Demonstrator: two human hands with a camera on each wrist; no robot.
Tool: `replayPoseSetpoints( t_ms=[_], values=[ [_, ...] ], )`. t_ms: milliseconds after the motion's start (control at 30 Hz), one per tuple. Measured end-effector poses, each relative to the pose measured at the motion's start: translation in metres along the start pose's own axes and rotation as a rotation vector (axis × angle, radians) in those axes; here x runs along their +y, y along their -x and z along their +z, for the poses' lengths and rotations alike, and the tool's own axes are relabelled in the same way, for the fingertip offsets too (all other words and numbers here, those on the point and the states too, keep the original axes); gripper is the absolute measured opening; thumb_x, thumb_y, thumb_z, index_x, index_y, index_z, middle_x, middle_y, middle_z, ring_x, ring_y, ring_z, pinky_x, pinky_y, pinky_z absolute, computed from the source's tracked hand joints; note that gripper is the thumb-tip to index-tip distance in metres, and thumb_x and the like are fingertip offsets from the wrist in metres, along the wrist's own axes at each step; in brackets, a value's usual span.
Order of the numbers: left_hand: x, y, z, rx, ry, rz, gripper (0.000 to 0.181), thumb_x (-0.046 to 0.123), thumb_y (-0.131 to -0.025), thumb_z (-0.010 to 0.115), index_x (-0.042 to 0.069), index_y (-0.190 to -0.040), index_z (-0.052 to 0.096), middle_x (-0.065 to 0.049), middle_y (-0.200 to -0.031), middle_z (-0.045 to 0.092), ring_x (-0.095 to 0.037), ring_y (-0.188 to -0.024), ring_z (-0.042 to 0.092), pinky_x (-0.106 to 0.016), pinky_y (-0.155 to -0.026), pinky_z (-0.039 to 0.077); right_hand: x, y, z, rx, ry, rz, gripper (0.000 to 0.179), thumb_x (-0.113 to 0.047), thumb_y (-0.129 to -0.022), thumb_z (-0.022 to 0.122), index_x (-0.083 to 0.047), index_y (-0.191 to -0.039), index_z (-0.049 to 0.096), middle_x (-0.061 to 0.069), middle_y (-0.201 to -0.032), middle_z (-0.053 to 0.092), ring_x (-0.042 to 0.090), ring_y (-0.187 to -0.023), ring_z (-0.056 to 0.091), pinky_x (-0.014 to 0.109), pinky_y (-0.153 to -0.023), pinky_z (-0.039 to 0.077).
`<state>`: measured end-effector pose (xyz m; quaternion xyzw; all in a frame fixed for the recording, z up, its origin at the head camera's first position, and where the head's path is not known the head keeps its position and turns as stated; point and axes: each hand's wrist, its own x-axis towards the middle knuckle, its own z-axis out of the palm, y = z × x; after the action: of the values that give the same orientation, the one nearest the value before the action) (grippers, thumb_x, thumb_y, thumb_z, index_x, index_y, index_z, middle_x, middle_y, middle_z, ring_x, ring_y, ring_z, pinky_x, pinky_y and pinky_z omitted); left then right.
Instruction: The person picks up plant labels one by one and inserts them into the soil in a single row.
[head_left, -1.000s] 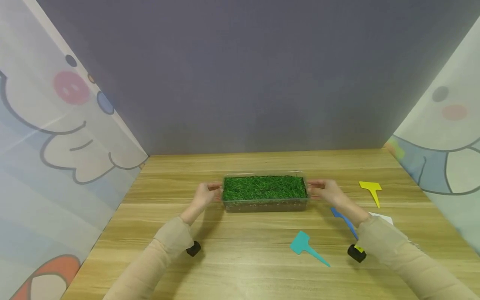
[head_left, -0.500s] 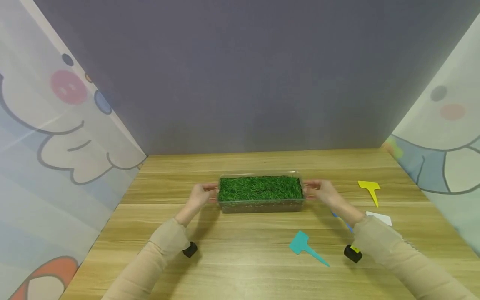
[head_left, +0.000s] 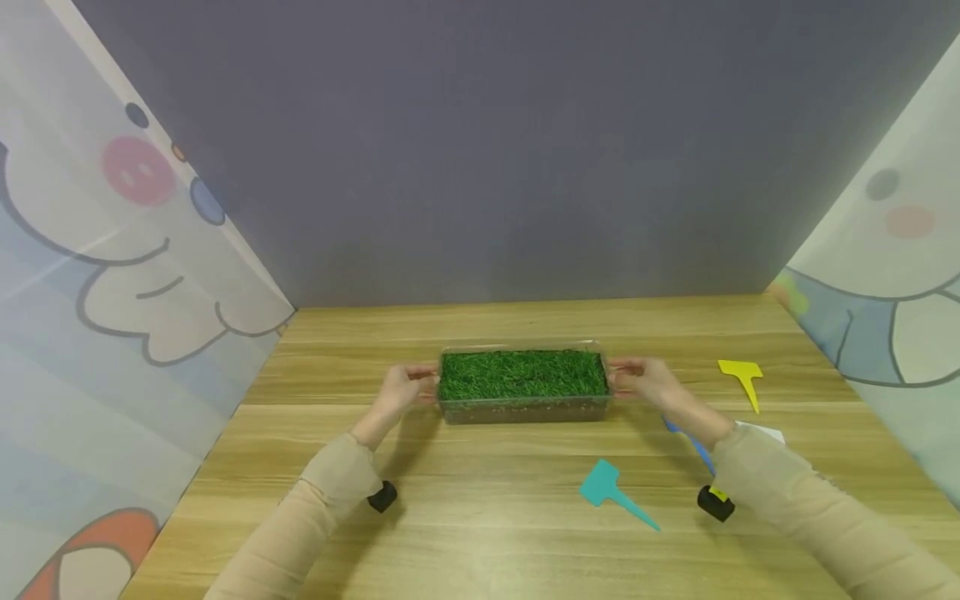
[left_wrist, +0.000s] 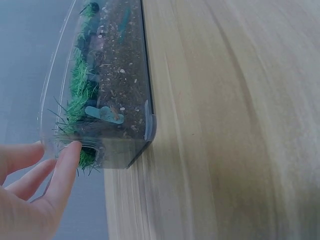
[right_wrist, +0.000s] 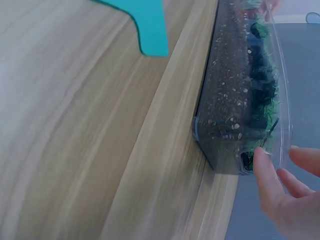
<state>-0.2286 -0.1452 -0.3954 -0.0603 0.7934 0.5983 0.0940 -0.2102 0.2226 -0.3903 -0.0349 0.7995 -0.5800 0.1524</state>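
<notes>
A clear plastic box (head_left: 525,411) filled with dark soil and topped with green grass (head_left: 525,375) sits on the wooden table. My left hand (head_left: 402,388) touches its left end, and my right hand (head_left: 647,382) touches the opposite end. In the left wrist view, the extended fingers of my left hand (left_wrist: 37,192) meet the end wall around a small cut-out and the rim. The right wrist view has the straight fingers of my right hand (right_wrist: 287,185) against the matching end. Through the wall, pale specks show in the soil (right_wrist: 230,80).
A teal T-shaped plant label (head_left: 602,483) lies in front of the box. To the right are a yellow label (head_left: 742,372), a blue one (head_left: 701,450) and a white one (head_left: 767,432) partly under my sleeve. A grey wall (head_left: 525,167) rises behind the table (head_left: 480,500).
The box has shifted slightly left on the table, with both hands staying at its ends. It is nearly still over the last half second.
</notes>
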Motion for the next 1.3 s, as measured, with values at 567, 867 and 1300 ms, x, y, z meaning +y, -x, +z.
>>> replayPoseSetpoints(
  t_ms=[567,867,1300],
  values=[
    [-0.001,-0.001,0.001,0.006,0.022,-0.001,0.033,-0.007,-0.082,0.053,-0.012,-0.115,0.051,-0.03,-0.108,0.054,-0.013,-0.064,0.059,-0.043,-0.078,0.053,-0.008,0.002,-0.045,0.039,0.533,-0.264,0.031,-0.003,-0.087,0.052,0.015,-0.112,0.05,0.027,-0.095,0.058,0.034,-0.079,0.059,0.038,-0.062,0.054],
    [0.0,0.001,0.0,0.008,0.038,-0.015,0.033,-0.006,-0.083,0.053,-0.012,-0.116,0.05,-0.03,-0.109,0.054,-0.012,-0.063,0.058,-0.044,-0.081,0.051,-0.005,0.001,-0.1,0.056,0.709,-0.351,0.024,0.003,-0.083,0.052,0.017,-0.103,0.054,0.026,-0.087,0.06,0.035,-0.076,0.058,0.039,-0.061,0.052],
    [-0.01,-0.002,-0.002,-0.007,0.058,0.075,0.03,-0.002,-0.08,0.059,-0.009,-0.109,0.057,-0.024,-0.095,0.061,-0.024,-0.068,0.061,-0.036,-0.067,0.056,0.025,-0.002,-0.142,0.068,0.838,-0.368,0.021,0.003,-0.077,0.061,0.016,-0.093,0.058,0.016,-0.073,0.064,0.02,-0.063,0.059,0.023,-0.051,0.048]
  ],
)
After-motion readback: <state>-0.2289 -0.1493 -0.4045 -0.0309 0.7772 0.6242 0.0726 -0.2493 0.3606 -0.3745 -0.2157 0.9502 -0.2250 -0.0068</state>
